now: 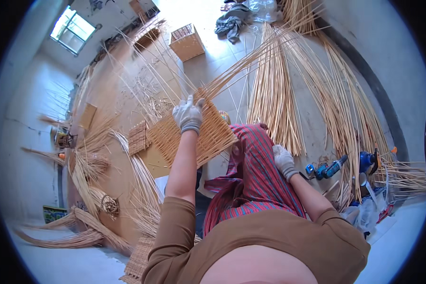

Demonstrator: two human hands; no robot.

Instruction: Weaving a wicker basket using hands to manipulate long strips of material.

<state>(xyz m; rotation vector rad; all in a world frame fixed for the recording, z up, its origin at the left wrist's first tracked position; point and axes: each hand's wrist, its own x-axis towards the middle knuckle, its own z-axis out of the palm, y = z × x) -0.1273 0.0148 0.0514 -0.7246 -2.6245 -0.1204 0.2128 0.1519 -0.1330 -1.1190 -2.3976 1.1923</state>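
A square woven cane panel (215,130) slants in front of my knees, its long loose canes (244,61) fanning out toward the far right. My left hand (189,114), in a pale work glove, grips the panel at its far edge, beside the corner where the canes come out. The fingertips partly go out of sight over that edge. My right hand (284,162), gloved the same way, rests on the side of my knee on a striped red and blue cloth (258,175). It holds nothing that I can see, and its fingers lie against the cloth.
Long cane bundles (274,90) cover the floor at right. A power tool (326,170) lies near my right forearm. At left are a small woven piece (138,138), a rolled cane bundle (106,203) and loose strips. A box-shaped basket (186,42) stands at the far side.
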